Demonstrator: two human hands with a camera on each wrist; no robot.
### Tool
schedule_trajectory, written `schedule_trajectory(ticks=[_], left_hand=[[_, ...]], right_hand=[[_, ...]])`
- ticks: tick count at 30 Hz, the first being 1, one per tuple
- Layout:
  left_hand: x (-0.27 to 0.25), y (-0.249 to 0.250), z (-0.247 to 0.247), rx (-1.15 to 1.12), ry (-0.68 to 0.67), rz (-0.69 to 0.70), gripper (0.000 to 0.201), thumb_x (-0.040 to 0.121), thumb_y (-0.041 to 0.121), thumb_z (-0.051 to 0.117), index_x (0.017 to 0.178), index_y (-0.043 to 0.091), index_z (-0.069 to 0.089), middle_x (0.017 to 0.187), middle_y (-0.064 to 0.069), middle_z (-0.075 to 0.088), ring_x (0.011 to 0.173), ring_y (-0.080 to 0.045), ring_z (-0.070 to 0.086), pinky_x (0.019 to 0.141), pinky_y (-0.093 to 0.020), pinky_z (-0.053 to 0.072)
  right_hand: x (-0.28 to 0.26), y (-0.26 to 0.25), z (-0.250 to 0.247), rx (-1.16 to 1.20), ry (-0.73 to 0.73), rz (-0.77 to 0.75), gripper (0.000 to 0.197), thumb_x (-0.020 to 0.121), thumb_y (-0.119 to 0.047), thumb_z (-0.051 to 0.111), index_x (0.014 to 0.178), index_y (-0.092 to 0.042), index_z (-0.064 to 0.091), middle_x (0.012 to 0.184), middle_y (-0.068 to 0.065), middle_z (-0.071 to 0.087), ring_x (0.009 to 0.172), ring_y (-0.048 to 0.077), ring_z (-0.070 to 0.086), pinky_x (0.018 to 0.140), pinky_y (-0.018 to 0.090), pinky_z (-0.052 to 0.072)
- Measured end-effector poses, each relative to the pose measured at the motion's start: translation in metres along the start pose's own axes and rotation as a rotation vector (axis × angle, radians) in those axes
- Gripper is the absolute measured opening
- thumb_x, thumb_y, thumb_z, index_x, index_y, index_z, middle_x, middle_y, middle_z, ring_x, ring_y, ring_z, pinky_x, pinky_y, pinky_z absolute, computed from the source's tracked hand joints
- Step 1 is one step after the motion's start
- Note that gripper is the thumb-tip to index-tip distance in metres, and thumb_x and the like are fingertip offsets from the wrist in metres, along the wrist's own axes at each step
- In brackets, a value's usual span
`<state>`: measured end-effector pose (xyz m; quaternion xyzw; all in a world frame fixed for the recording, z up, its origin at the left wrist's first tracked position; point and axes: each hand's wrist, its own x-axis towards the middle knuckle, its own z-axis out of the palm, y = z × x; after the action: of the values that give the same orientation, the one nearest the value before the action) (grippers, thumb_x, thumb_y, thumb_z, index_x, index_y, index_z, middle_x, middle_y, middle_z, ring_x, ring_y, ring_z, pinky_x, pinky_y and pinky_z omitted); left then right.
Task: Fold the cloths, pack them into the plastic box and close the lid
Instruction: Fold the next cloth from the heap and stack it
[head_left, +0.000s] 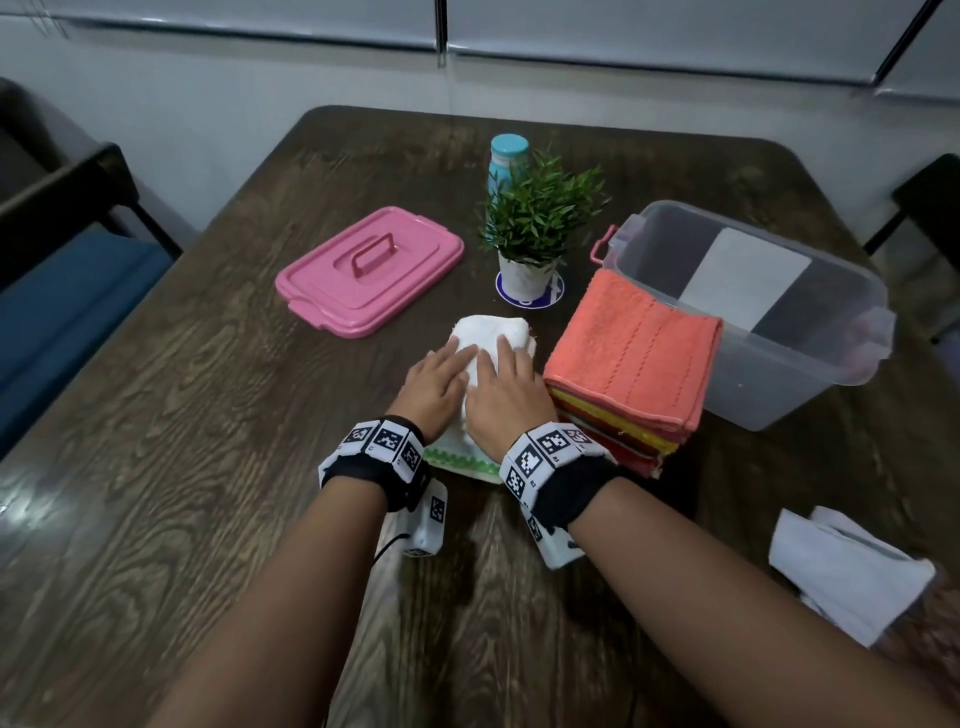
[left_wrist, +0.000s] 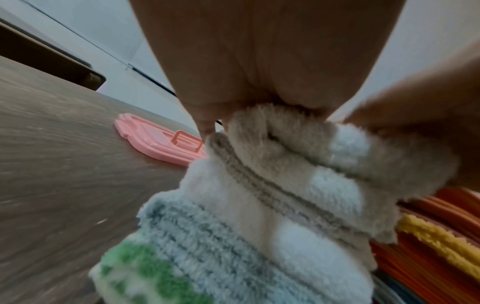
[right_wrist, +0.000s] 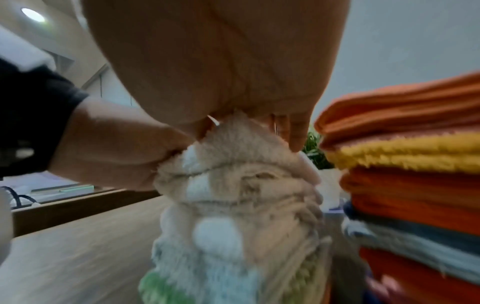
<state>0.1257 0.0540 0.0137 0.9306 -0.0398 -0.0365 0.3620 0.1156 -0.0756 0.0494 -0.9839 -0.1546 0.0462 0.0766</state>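
Note:
A white cloth with a green patterned hem lies folded narrow on the dark wooden table. Both hands lie flat on it side by side, left hand and right hand, fingers straight and pointing away from me. In the left wrist view the cloth bunches under the palm. The right wrist view shows the cloth ridged under the right palm. A stack of folded cloths, orange on top, sits just right of it. Behind the stack stands the clear plastic box, open. Its pink lid lies at the left.
A small potted plant and a blue-capped bottle stand behind the white cloth. A white crumpled sheet lies near the table's right front edge. A chair with a blue seat stands at the left.

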Motion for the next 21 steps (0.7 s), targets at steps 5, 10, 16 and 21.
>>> schedule_trajectory(ticks=[5,10,16,21], left_hand=[[-0.01,-0.01,0.01,0.002,-0.061,0.038,0.048,0.101,0.012,0.039,0.148,0.018,0.032,0.159,-0.009,0.014,0.147,-0.025,0.015,0.12,-0.04,0.01],[-0.027,-0.021,0.023,0.049,-0.043,0.039,0.047,0.102,0.022,0.034,0.149,0.019,0.028,0.16,-0.004,0.009,0.147,-0.021,0.014,0.119,-0.033,0.009],[-0.027,-0.02,0.019,0.088,-0.103,-0.01,0.048,0.104,0.024,0.034,0.151,0.027,0.022,0.161,0.002,0.002,0.147,-0.025,0.01,0.119,-0.033,0.008],[-0.023,-0.009,0.011,0.025,-0.029,0.005,0.046,0.103,0.026,0.036,0.149,0.029,0.029,0.161,-0.001,0.008,0.146,-0.026,0.014,0.119,-0.04,0.014]], right_hand=[[-0.014,0.004,0.029,0.089,-0.133,0.029,0.064,0.102,-0.037,0.03,0.153,-0.009,0.004,0.161,0.015,-0.004,0.148,0.029,-0.003,0.12,0.043,0.009],[-0.022,0.005,0.039,0.094,-0.219,-0.006,0.066,0.102,-0.038,0.03,0.154,-0.012,-0.003,0.16,0.012,-0.015,0.148,0.028,-0.009,0.12,0.042,0.008],[-0.023,0.007,0.035,0.152,-0.271,-0.001,0.068,0.102,-0.038,0.032,0.154,-0.014,-0.006,0.159,0.009,-0.021,0.147,0.027,-0.014,0.119,0.044,0.005],[-0.024,0.012,0.017,0.28,-0.209,0.029,0.065,0.101,-0.04,0.033,0.154,-0.019,0.002,0.161,0.003,-0.016,0.147,0.027,-0.014,0.118,0.045,0.004]])
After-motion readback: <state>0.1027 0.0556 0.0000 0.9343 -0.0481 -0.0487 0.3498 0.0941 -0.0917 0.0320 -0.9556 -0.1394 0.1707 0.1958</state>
